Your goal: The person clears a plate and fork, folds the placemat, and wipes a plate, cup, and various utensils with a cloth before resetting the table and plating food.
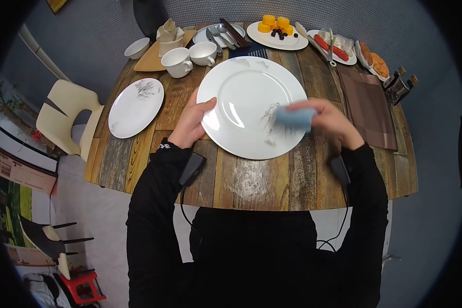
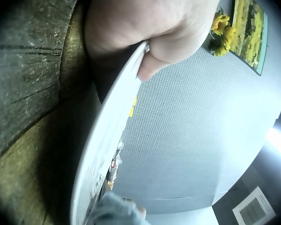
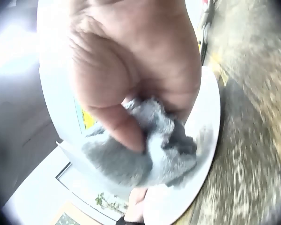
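Note:
A large white plate [image 1: 241,102] with grey painted patterns is tilted up above the wooden table, its face toward the head camera. My left hand [image 1: 194,119] grips its left rim, thumb on the face and fingers behind. In the left wrist view the plate [image 2: 100,136] appears nearly edge-on under the left thumb. My right hand [image 1: 333,122] pinches a blue-grey cloth [image 1: 295,118] against the plate's lower right face; both are blurred in the head view. The right wrist view shows the bunched cloth [image 3: 140,145] under the thumb, overlapping the plate.
A smaller oval plate [image 1: 133,110] lies at left. Two white cups [image 1: 177,62], a cutlery plate [image 1: 203,35], a plate of fruit [image 1: 256,37], a sausage plate [image 1: 350,59] with tongs, bread [image 1: 379,65] and dark bottles [image 1: 398,90] line the back. A brown placemat [image 1: 367,108] lies at right.

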### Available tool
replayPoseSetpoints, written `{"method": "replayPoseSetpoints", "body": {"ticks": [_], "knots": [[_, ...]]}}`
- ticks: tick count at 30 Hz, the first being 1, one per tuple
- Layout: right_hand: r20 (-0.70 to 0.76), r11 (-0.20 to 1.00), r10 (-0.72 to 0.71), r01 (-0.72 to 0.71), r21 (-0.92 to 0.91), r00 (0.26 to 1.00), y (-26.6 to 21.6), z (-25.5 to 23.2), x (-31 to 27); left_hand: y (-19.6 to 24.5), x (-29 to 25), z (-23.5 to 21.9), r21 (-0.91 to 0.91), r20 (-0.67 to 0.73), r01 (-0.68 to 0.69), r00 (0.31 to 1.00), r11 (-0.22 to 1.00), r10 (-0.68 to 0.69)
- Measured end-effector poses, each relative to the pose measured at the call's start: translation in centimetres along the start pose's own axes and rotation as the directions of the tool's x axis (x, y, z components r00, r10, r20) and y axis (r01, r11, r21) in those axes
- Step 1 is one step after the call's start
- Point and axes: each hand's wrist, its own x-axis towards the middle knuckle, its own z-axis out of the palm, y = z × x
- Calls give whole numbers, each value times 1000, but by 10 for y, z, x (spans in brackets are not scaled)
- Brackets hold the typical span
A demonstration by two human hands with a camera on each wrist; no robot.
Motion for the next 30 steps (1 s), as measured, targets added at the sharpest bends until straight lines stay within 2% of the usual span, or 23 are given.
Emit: {"method": "replayPoseSetpoints", "body": {"ticks": [1, 2, 3, 5, 6, 7, 9, 10, 11, 13, 15, 17, 20, 22, 30], "knots": [[-159, 999, -35, 34, -11, 987, 5, -8, 6, 1, 0, 1, 7, -6, 5, 1000, 1000, -5], [-256, 998, -59, 62, 2, 965, 11, -16, 11, 1, 0, 1, 11, 1, 6, 1000, 1000, -6], [-263, 998, -62, 65, 3, 963, 16, -22, 15, 0, 1, 0, 15, 4, 1, 1000, 1000, -1], [-315, 978, -98, 33, -204, 944, 26, -27, 21, 0, 1, 0, 24, 9, 0, 1000, 1000, 0], [-257, 946, -189, 106, -306, 948, 31, -24, 21, 0, 1, 0, 27, -2, -2, 1000, 1000, 2], [-262, 947, -191, 108, -303, 946, 35, -24, 18, 0, 0, 1, 29, -14, -4, 1000, 1000, 5], [-3, 948, -173, 166, -272, 985, 27, -15, 13, 0, 1, 1, 37, -13, -13, 1000, 999, 14], [75, 968, -143, 155, -198, 987, 25, -11, 11, -1, 1, 1, 37, -18, -19, 1000, 999, 20], [65, 969, -144, 154, -191, 987, 23, -3, 7, -1, 1, 1, 45, -14, -11, 1000, 999, 12], [234, 958, -132, 185, -219, 963, 15, 12, 0, -1, 1, 2, 45, -32, -2, 999, 999, 3], [300, 939, -167, 244, -241, 939, 13, 23, -4, -1, 1, 1, 54, -16, -9, 1000, 999, 10], [412, 950, -184, 269, -157, 892, 19, 27, -3, -2, 1, 0, 66, -2, -20, 1000, 998, 20], [466, 945, -211, 301, -127, 859, 19, 38, -4, -1, 1, 1, 69, 7, -31, 1000, 997, 30], [527, 962, -197, 266, -57, 826, 19, 41, -4, -1, 1, 2, 49, -26, -24, 999, 998, 26], [536, 975, -192, 223, 8, 822, 15, 34, -10, -1, -1, 3, 49, -18, -21, 1000, 999, 22]]}}
